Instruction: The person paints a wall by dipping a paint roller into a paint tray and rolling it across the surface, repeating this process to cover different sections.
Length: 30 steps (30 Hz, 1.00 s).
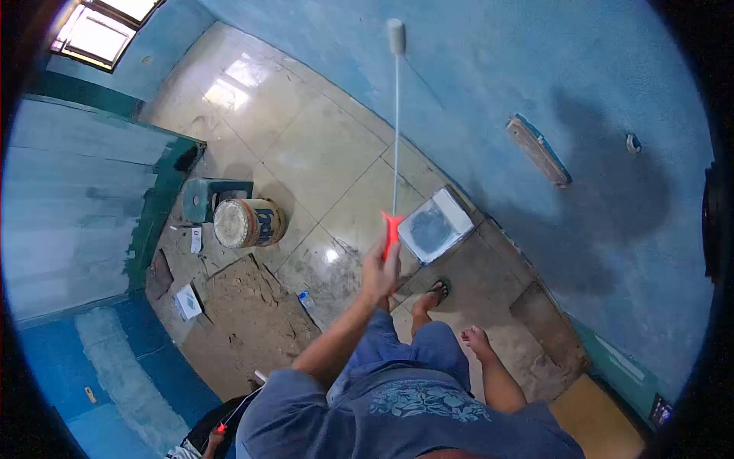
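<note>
My left hand [380, 271] is closed around the red handle of a paint roller [396, 138]. Its long thin rod points away from me, and the pale roller head [396, 37] is up at the blue wall. Just right of the handle, on the floor, sits a white paint tray [436, 227] with a grey-blue patch inside. My right hand [478, 340] hangs low beside my leg, its fingers curled and nothing seen in them.
A paint bucket [267, 222] stands beside a green stool [197, 200]. Dirt [252, 306] covers part of the tiled floor. A board-like fixture [539, 151] juts from the wall [489, 69]. At lower left, another person's hand [216, 436] holds a red-handled tool.
</note>
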{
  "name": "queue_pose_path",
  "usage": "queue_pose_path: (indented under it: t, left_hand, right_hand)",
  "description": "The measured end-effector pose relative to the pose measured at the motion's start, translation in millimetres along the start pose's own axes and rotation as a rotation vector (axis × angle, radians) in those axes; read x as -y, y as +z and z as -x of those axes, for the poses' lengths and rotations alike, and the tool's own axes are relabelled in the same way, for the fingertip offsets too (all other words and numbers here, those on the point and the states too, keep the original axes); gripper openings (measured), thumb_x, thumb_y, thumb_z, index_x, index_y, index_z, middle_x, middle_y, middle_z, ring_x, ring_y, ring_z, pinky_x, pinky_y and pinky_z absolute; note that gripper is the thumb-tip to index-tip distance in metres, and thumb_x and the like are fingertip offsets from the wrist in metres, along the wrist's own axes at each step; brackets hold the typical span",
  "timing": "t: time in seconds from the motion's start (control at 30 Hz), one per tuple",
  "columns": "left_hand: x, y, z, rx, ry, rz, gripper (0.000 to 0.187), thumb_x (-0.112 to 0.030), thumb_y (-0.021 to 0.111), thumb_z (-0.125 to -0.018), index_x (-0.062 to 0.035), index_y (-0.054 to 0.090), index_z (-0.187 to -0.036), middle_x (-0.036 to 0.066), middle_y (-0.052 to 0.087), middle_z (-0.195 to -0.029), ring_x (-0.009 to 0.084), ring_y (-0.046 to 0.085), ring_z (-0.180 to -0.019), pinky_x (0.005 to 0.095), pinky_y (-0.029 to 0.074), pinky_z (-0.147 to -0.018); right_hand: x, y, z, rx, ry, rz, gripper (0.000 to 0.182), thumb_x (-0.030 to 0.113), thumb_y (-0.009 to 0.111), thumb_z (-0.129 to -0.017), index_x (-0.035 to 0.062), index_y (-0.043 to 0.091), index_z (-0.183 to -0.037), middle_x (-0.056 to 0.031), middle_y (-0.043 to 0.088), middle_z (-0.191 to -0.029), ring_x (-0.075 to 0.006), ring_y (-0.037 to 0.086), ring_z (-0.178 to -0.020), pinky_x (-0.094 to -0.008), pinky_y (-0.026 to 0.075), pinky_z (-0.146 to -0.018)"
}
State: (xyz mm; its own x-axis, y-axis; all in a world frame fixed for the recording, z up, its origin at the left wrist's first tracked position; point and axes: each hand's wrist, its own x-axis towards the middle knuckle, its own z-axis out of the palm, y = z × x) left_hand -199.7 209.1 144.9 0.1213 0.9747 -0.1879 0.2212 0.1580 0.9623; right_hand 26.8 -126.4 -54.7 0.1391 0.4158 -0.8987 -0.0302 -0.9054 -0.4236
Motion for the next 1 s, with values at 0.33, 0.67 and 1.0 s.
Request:
queue_pose_path:
  t: [0.33, 0.67, 1.0]
  left_hand:
    - [-54, -40, -146, -0.07, -0.041, 0.179, 0.046, -0.018, 0.051, -0.091, -0.0066, 0.042, -0.135, 0.001, 0.047, -0.058, 0.0109, 0.048, -0.044, 0.0271, 0.041, -0.04]
    - [-43, -2, 133, 0.22, -0.056, 0.053, 0.045, -0.014, 0.054, -0.091, -0.0073, 0.043, -0.134, -0.002, 0.055, -0.074, 0.0062, 0.049, -0.067, 0.0225, 0.041, -0.059]
    - [-49, -18, -83, 0.052, -0.1, 0.272, 0.03, -0.025, 0.049, -0.093, -0.0067, 0.051, -0.117, 0.003, 0.05, -0.063, 0.0118, 0.049, -0.05, 0.0241, 0.041, -0.043]
  right_hand:
    - [-9, 2, 26, -0.073, 0.123, -0.047, 0.018, 0.017, 0.05, -0.086, 0.0044, 0.062, -0.092, -0.0056, 0.063, -0.081, -0.0142, 0.058, -0.075, -0.0282, 0.044, -0.065]
    - [-45, -39, -1, -0.035, -0.012, 0.114, 0.019, 0.021, 0.05, -0.083, 0.0084, 0.061, -0.094, -0.0052, 0.063, -0.086, -0.0164, 0.059, -0.077, -0.0334, 0.047, -0.062]
    - [-80, -70, 70, -0.173, -0.053, -0.144, 0.019, 0.024, 0.051, -0.084, 0.0095, 0.059, -0.093, -0.0036, 0.06, -0.081, -0.0141, 0.057, -0.073, -0.0318, 0.046, -0.06]
